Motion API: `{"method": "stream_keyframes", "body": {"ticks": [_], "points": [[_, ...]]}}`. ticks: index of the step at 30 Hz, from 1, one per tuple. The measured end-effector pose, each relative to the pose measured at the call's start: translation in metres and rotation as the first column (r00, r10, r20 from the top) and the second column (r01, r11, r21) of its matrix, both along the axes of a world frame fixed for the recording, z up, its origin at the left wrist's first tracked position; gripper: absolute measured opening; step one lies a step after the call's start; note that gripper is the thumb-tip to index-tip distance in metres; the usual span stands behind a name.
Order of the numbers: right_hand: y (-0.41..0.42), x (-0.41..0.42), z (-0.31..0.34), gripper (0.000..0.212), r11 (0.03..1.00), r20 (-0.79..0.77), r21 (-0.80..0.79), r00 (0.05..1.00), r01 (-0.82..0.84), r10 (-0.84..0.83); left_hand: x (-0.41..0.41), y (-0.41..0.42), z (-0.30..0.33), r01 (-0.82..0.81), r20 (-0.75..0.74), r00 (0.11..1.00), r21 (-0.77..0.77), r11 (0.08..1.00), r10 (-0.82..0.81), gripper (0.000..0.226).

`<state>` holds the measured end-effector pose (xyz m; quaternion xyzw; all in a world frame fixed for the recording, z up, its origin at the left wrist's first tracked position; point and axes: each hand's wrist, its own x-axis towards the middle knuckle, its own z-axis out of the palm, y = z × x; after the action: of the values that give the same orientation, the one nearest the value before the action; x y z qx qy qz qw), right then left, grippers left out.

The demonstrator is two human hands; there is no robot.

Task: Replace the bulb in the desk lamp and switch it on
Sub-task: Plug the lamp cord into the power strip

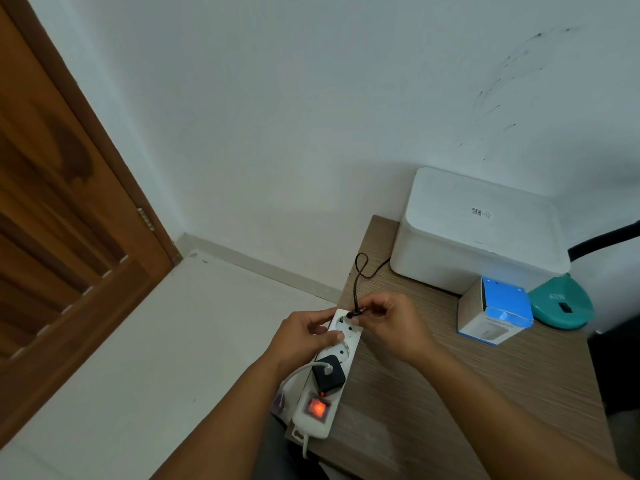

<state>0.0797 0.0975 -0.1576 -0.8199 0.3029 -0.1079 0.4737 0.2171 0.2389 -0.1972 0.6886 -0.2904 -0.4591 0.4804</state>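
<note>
Grip, right: right hand pinches a black plug between fingertips, closed on it, at the far end of the strip.
Grip, left: left hand lies along the strip's left side with the thumb on its top face; fingers bent against it, steadying it.
Plug: small and black, at the strip's topmost socket; whether the pins are in cannot be told.
Cord: thin, black, rises from the plug, makes a small loop, then runs toward the white box.
Strip: white, long, lying on the table's left edge, lower centre of the frame, running from bottom to centre.
Switch: on the strip's near end, glowing red-orange.
Adapter: black block plugged into the strip just above the switch, with a white cable curving off to the left.
Lamp base: teal, rounded, at the right edge of the frame, with a dark neck rising out of frame; lamp head not visible.
Carton: small, blue and white, just left of the lamp base, centre right.
White box: large, lidded, behind the carton, against the wall.
Table: wood-grain top, lower right of the frame.
Door: brown wood, left side of the frame.
Wall: white, with dark scuffs at upper right.
</note>
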Motion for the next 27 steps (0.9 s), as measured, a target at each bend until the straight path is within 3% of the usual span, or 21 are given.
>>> {"method": "stream_keyframes", "body": {"ticks": [19,27], "points": [[0.006,0.000,0.004,0.017,0.972,-0.095,-0.146,0.981,-0.182,0.169,0.000,0.000,0.000,-0.038,0.008,0.999,-0.005,0.999,0.038,0.046],[0.006,-0.001,-0.006,0.018,0.975,-0.125,-0.142,0.980,-0.170,0.153,0.002,0.001,-0.003,-0.035,0.012,0.999,-0.008,0.999,0.035,0.046]]}}
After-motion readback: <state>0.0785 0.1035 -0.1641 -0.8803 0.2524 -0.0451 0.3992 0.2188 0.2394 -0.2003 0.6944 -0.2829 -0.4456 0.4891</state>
